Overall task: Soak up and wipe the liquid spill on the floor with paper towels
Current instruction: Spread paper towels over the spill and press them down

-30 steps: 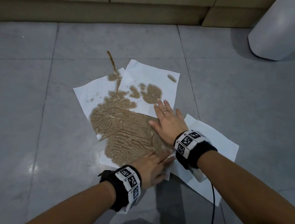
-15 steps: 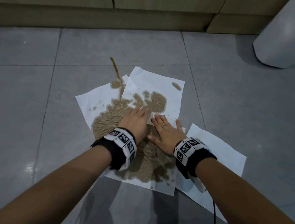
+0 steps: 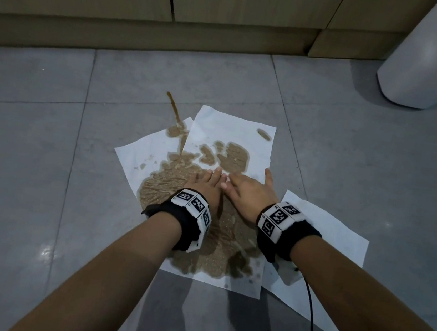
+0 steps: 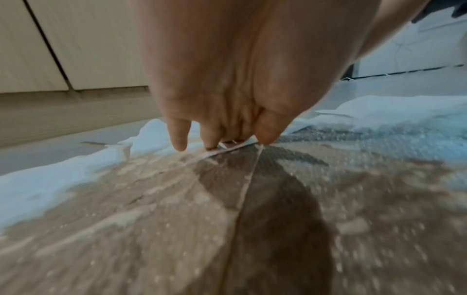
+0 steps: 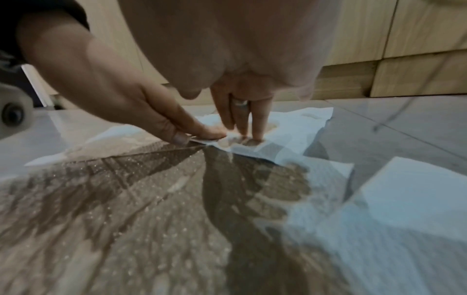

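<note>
Paper towels lie overlapped across the brown spill, both my left hand and right hand flat, fingers pressing them down to soak.

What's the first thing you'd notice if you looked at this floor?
The big brown wet patch soaked into white paper towels in the middle of the grey floor. Next, the left hand and right hand, side by side, pressing flat on the towels. A thin brown streak reaches past the paper toward the cupboards.
</note>
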